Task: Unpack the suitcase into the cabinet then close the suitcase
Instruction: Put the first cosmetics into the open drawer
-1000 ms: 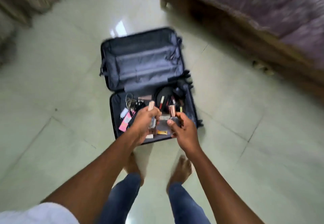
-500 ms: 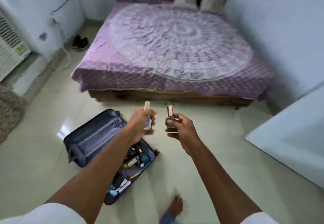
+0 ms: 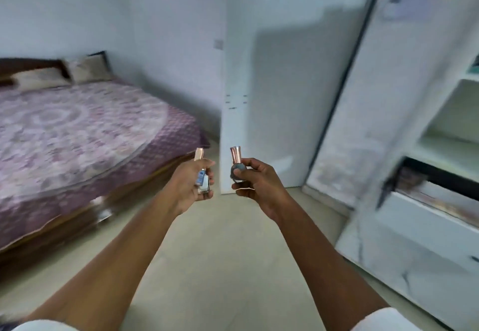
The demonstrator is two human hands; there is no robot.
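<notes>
A small clear bottle with a pale rose cap stands upright, its cap poking above the grip around its body. Just beside it, apart, a round grey-blue bottle with a shiny pink cap also stands upright, pinched around its belly. The white cabinet stands open, shelves showing.

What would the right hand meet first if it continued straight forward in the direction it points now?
Probably the white cabinet door straight ahead. The right hand, gripping a round bottle, points up the frame toward that panel, and nothing shows in between. Depth is unclear, so how far off it stands I cannot tell.
</notes>
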